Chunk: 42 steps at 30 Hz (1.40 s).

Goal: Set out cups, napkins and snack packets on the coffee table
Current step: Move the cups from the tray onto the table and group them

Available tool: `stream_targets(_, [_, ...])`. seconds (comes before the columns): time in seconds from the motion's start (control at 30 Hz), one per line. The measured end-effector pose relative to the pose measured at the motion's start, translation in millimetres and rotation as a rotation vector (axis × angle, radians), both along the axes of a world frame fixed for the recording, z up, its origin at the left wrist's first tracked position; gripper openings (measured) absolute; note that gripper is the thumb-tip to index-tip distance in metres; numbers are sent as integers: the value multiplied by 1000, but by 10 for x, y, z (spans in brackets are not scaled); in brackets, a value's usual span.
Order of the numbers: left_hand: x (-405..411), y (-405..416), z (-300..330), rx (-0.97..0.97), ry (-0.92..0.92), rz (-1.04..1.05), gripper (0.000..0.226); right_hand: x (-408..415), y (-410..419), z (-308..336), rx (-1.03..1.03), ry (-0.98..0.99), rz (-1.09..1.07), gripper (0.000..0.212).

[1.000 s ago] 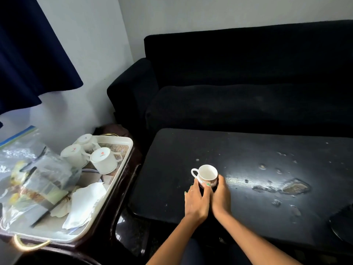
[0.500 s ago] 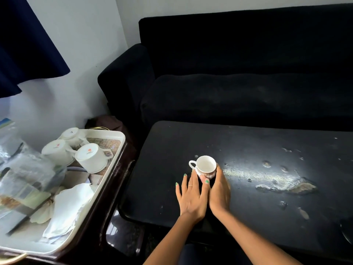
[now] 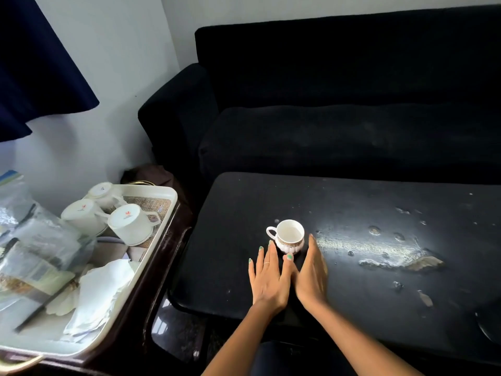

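Observation:
A small white cup (image 3: 289, 236) with a patterned band stands upright on the black coffee table (image 3: 366, 213), its handle to the left. My left hand (image 3: 268, 278) lies flat just in front of it, fingers spread, the thumb tip close to the cup's base. My right hand (image 3: 311, 272) rests beside it, fingers straight, next to the cup's right side; neither hand grips the cup. On the left, a white tray (image 3: 151, 256) holds three upturned white cups (image 3: 130, 226), white napkins (image 3: 95, 291) and clear snack packets (image 3: 35, 248).
The tray sits on a dark side table (image 3: 168, 280) left of the coffee table. A black sofa (image 3: 339, 118) runs along the far side. A dark blue curtain (image 3: 35, 63) hangs at upper left. The table top has chipped patches (image 3: 401, 263) at right.
Both hands have let go of the cup and opened: the fingers flattened and drew back slightly. The cup stays standing in place. The view shifted a little.

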State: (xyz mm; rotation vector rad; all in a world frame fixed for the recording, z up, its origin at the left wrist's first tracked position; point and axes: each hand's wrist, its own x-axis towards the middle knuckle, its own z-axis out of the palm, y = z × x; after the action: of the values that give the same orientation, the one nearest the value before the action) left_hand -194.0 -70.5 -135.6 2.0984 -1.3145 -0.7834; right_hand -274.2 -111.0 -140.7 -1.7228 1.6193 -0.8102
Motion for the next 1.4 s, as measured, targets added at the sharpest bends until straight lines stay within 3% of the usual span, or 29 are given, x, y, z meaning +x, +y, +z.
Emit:
stream_targets(0.33, [-28, 411, 178, 67, -86, -10, 59, -170, 389, 132, -8, 322, 65, 49])
stream_targets(0.5, [120, 579, 418, 83, -46, -21, 58, -65, 564, 306, -80, 329, 112, 40])
stream_targets(0.97, [1174, 851, 1317, -177, -145, 131, 57, 1007, 686, 1152, -317, 238, 390, 39])
stream_targets(1.4, [2283, 1025, 1488, -232, -268, 289, 54, 2203, 724, 1600, -401, 261, 628, 37])
